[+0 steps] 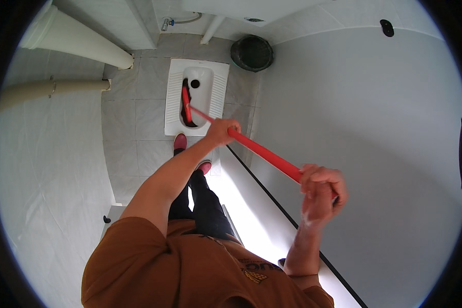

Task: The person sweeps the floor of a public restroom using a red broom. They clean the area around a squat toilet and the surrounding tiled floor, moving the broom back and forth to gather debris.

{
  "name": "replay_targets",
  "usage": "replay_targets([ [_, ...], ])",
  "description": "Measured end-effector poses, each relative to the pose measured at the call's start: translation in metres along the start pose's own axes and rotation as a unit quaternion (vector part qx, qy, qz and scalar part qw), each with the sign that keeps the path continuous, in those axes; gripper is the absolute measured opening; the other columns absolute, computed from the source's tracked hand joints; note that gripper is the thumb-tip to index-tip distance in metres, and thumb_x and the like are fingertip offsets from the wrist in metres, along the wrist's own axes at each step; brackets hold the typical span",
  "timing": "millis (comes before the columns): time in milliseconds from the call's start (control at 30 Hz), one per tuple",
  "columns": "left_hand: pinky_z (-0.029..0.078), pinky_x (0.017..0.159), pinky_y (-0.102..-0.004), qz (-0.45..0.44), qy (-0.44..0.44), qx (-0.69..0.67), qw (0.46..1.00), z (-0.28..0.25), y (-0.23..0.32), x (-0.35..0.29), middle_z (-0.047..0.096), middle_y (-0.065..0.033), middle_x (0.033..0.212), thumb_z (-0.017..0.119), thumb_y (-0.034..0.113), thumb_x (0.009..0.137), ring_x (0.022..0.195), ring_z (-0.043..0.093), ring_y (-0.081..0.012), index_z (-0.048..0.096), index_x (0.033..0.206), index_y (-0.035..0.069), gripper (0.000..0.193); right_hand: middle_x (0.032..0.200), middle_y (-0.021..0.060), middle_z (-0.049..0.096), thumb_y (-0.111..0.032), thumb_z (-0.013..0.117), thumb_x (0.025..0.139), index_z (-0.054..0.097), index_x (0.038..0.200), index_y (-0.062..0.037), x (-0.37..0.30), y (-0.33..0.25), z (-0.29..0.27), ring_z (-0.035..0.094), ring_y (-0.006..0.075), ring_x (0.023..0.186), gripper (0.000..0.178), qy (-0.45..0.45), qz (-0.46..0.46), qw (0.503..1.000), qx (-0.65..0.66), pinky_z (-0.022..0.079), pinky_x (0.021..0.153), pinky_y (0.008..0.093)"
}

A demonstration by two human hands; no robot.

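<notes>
A long red-handled broom slants down from the right into a white squat toilet set in the floor. Its red head with dark bristles lies along the left side of the basin, beside the round black drain hole. Low on the handle, my left hand is closed around it. My right hand grips the upper end, fingers wrapped round it, out to the right.
Beyond the toilet stands a dark bin in the corner. Two pipes, a thick white one and a beige one, run along the left wall. A grey partition borders the right. My red shoes are close to the toilet's near edge.
</notes>
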State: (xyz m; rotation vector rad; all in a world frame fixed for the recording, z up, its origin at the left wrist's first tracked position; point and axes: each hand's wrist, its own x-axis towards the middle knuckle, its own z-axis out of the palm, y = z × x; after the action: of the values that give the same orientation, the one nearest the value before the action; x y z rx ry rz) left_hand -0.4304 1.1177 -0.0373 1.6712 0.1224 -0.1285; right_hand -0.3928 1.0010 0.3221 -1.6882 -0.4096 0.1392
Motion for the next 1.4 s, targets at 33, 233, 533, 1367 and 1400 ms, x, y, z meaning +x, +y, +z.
replay_targets([
  [33, 0.049, 0.062, -0.0342, -0.011, -0.001, 0.004, 1.000, 0.004, 0.004, -0.007, 0.066, -0.0040, 0.073, 0.072, 0.007, 0.068, 0.069, 0.065, -0.0242, 0.064, 0.081, 0.013, 0.017, 0.063, 0.0069, 0.056, 0.012, 0.038, 0.083, 0.062, 0.087, 0.0031, 0.003, -0.008, -0.003, 0.047, 0.0112, 0.051, 0.026, 0.024, 0.023, 0.999, 0.002, 0.048, 0.067, 0.0328],
  [233, 0.049, 0.065, -0.0325, 0.061, -0.041, 0.054, 0.996, -0.011, -0.017, 0.020, 0.065, -0.0042, 0.074, 0.073, 0.013, 0.073, 0.068, 0.064, -0.0204, 0.065, 0.088, 0.010, 0.017, 0.066, 0.0074, 0.059, 0.016, 0.039, 0.076, 0.063, 0.084, 0.0039, -0.027, -0.009, 0.028, 0.052, 0.0112, 0.057, 0.028, -0.047, -0.001, 0.992, -0.117, 0.050, 0.076, 0.0358],
  [533, 0.048, 0.062, -0.0308, 0.026, -0.024, 0.036, 0.999, 0.001, 0.004, -0.012, 0.065, -0.0045, 0.073, 0.067, 0.008, 0.075, 0.067, 0.063, -0.0194, 0.063, 0.085, 0.009, 0.011, 0.061, 0.0076, 0.057, 0.009, 0.031, 0.086, 0.060, 0.089, 0.0014, -0.013, -0.019, 0.004, 0.048, 0.0108, 0.052, 0.030, 0.032, 0.041, 0.996, -0.069, 0.051, 0.075, 0.0387],
  [1367, 0.046, 0.060, -0.0353, 0.021, 0.045, -0.032, 0.998, 0.004, 0.020, -0.017, 0.060, -0.0062, 0.066, 0.065, 0.004, 0.074, 0.064, 0.060, -0.0250, 0.061, 0.085, 0.011, 0.014, 0.062, 0.0072, 0.060, 0.018, 0.046, 0.067, 0.066, 0.077, -0.0008, -0.035, -0.042, 0.034, 0.057, 0.0185, 0.056, 0.029, -0.147, 0.006, 0.980, -0.133, 0.052, 0.075, 0.0387],
  [1400, 0.046, 0.062, -0.0363, 0.032, 0.043, -0.022, 0.998, 0.000, 0.016, -0.008, 0.060, -0.0067, 0.068, 0.065, 0.005, 0.075, 0.067, 0.060, -0.0258, 0.061, 0.087, 0.011, 0.014, 0.062, 0.0067, 0.059, 0.019, 0.046, 0.068, 0.066, 0.077, 0.0002, -0.038, -0.037, 0.035, 0.056, 0.0182, 0.056, 0.029, -0.124, 0.003, 0.983, -0.134, 0.052, 0.077, 0.0389],
])
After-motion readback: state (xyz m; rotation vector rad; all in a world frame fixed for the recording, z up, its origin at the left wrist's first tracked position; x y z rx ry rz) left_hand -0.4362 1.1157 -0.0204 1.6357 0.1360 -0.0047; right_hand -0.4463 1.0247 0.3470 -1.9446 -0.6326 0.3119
